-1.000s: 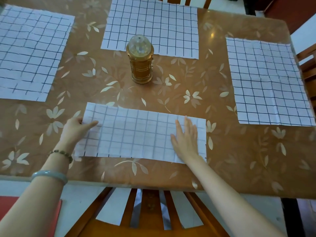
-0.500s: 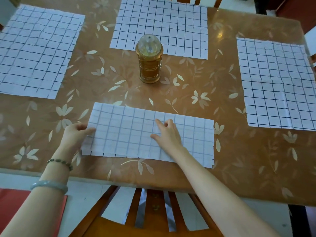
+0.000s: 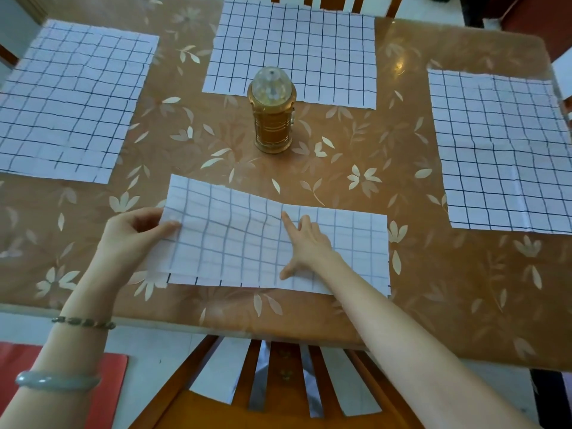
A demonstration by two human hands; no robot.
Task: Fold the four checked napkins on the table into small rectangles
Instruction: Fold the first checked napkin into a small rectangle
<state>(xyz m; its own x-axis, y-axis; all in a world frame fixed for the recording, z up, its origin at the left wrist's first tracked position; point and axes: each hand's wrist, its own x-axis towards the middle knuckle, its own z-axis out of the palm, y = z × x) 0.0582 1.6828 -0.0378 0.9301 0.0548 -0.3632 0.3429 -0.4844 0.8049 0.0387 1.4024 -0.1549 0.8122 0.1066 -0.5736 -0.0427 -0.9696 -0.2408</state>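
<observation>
Napkin (image 3: 235, 243), half-folded: left hand (image 3: 133, 233) pinches its raised end, right hand (image 3: 305, 243) presses mid-strip with straight fingers; likely risk: layers slide beneath those fingers, skewing the crease.

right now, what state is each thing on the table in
near napkin: folded in half, left end raised and rippled
left napkin: unfolded, flat
far napkin: unfolded, flat
right napkin: unfolded, flat
lantern: upright
left hand: pinches near napkin's left edge
right hand: fingers straight, pressing near napkin's middle
</observation>
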